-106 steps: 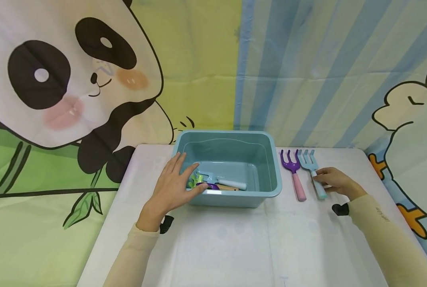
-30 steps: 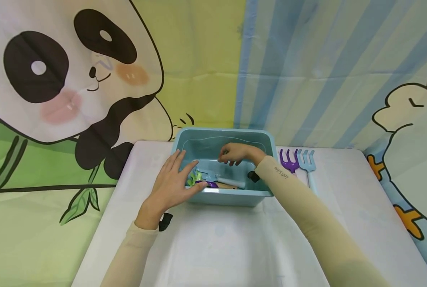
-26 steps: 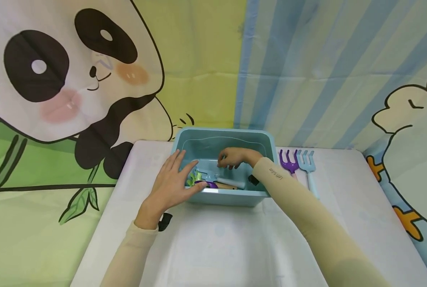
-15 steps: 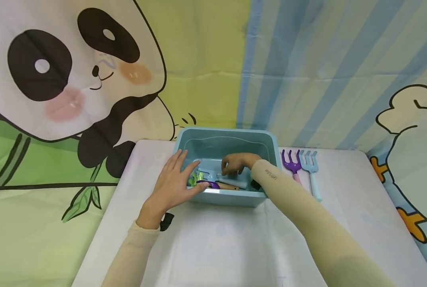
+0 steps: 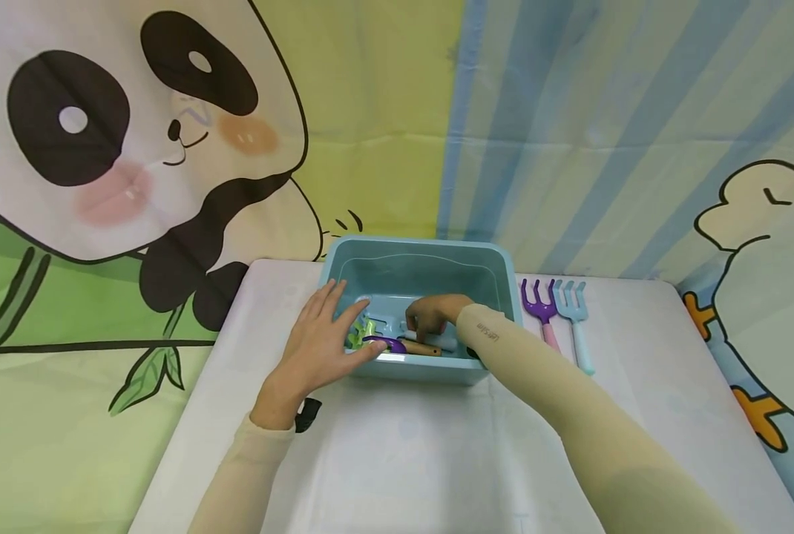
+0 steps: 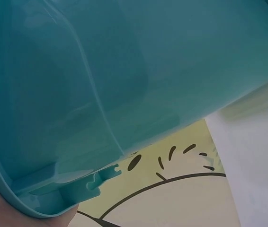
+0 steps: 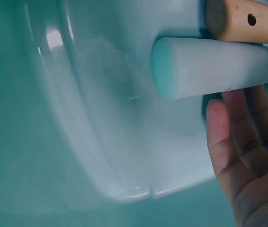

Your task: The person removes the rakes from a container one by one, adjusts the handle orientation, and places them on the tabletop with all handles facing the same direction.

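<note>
A teal plastic bin [image 5: 437,367] stands at the back of the table. My left hand [image 5: 317,337] rests on its front-left corner, fingers straight and spread. Inside lies a garden tool with a pale handle [image 7: 214,66]; its light-blue head is partly covered. My right hand [image 5: 430,315] reaches down into the bin, and its fingertips pinch this handle at the edge of the right wrist view. Beside it lie a wooden handle [image 7: 259,21], a purple tool part [image 5: 393,345] and green pieces [image 5: 363,330], partly behind the left hand.
Right of the bin, a purple fork [image 5: 540,308] with a pink handle lies beside a light-blue fork [image 5: 573,311]. The right forearm passes over the bin's front-right rim. A printed cloth [image 5: 384,119] hangs behind the white table [image 5: 397,452].
My right hand has left the light-blue fork on the table, crossed left into the bin and sunk to the pale handle. My left hand stays at the corner.
</note>
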Demonstrator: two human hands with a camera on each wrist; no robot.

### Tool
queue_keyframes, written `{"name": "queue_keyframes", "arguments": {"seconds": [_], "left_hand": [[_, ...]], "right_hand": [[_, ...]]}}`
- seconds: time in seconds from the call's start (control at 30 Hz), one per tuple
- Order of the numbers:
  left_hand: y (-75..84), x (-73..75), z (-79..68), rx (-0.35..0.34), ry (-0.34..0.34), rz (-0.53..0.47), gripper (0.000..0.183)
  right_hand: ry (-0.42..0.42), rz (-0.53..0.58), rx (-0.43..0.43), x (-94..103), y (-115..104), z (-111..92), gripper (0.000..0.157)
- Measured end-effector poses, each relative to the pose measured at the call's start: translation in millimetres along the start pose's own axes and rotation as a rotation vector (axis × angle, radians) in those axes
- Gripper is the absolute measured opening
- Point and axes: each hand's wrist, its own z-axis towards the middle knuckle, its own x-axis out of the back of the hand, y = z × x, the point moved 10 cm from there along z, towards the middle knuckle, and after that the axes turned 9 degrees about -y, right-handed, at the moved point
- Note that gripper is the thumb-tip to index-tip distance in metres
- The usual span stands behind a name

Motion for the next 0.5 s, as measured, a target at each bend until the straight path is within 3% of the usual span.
{"name": "queue_keyframes", "arguments": {"seconds": [0.3, 0.5], "left_hand": [[2.5, -0.5, -0.5, 0.0, -0.004, -0.01, 0.079], [1.0, -1.2, 0.0, 0.005, -0.004, -0.002, 0.08]], "right_hand": [[0.012, -0.04, -0.033, 0.8, -1.2, -3.6, 0.029], [0.009, -0.069, -0.053, -1.4, -2.8, -3.6, 0.019]]}}
